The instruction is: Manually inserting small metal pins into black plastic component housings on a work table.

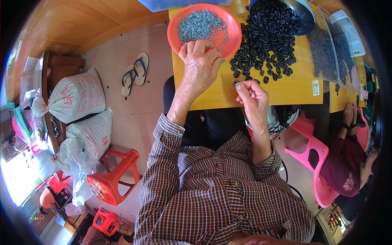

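**Bench note: small-parts assembly at the yellow table**

We recorded the right hand point(252, 98) with thumb and forefinger pressed together on one small black ring-shaped part at the fingertips point(239, 85), held just above the near edge of the yellow table point(286, 87). The left hand point(201, 61) lay over the near rim of the orange plate point(234, 32), fingers curled down into the heap of small grey metal pins point(200, 24); whether it had a pin pinched we could not tell, since the fingertips were hidden under the hand.

We judged the step to be pairing: one black part already picked, one pin being picked. The next move would call for a single pin separated from the heap and brought to the pinched part, with both hands meeting over the table edge and the pin lined up with the part's opening.

The black parts point(265, 41) looked like small, glossy oval links with holes, spilled in a loose pile from a tipped dark container point(304, 16) beside the plate. The pins were thin, dull grey and tangled thickly.

Further out, clear bags of more black parts point(322, 53) lay at the table's right. Another person's hands point(349, 116) rested near a pink plastic chair point(314, 159). On the tiled floor to the left were sandals point(134, 73), white sacks point(77, 98) and a red stool point(116, 175).
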### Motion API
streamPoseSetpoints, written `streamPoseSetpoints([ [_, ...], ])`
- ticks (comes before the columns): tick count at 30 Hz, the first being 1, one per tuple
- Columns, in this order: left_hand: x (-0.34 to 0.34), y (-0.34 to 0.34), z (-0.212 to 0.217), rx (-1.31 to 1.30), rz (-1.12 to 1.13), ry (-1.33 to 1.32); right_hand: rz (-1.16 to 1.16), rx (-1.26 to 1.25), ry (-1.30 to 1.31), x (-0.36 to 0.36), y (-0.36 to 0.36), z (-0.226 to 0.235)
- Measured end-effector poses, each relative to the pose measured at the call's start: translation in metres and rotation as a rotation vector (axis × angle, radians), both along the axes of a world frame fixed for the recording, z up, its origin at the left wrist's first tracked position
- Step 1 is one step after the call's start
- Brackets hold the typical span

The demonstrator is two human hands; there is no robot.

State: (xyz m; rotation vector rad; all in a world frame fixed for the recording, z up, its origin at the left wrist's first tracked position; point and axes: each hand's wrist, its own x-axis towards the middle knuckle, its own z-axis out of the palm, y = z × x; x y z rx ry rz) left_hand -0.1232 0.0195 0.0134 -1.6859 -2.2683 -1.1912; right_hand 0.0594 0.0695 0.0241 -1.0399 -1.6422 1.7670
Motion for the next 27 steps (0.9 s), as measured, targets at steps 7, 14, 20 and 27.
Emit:
streamPoseSetpoints([
  [7, 0.008, 0.002, 0.002, 0.072, 0.042, 0.086, -0.014, -0.011, -0.010, 0.001, -0.001, 0.003],
  [14, 0.044, -0.022, 0.023, 0.185, 0.011, -0.290, -0.029, -0.025, -0.047, 0.007, -0.001, 0.005],
  [20, 0.059, -0.038, 0.005, 0.176, -0.131, -1.332, -0.002, -0.033, -0.004, 0.007, -0.004, 0.010],
  [27, 0.061, -0.042, -0.012, 0.231, -0.139, -1.462, 0.069, -0.010, 0.003, 0.005, -0.007, 0.011],
])
